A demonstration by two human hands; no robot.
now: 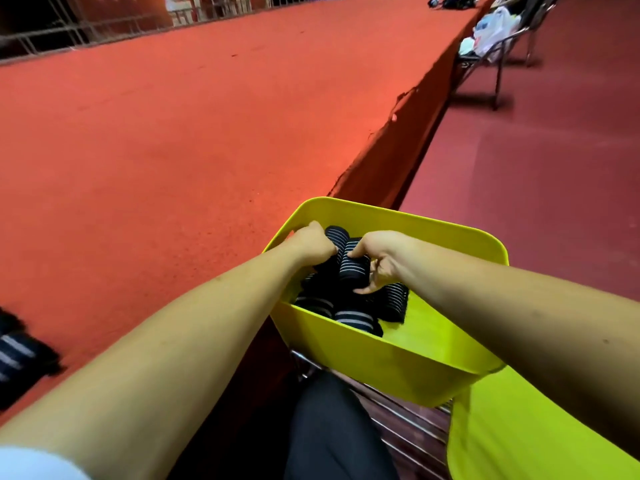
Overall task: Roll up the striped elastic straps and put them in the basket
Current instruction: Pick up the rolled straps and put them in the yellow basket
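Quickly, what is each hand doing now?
Left hand: closed on a rolled strap in the basket.
Right hand: closed on the same strap.

The left hand point(311, 245) hides its own fingertips behind the rolled straps point(349, 268), so its grip cannot be told. The basket point(381, 362) wall covers the lower rolls. A blurred pile of straps point(20, 355) on the surface point(173, 133) runs off the left edge.
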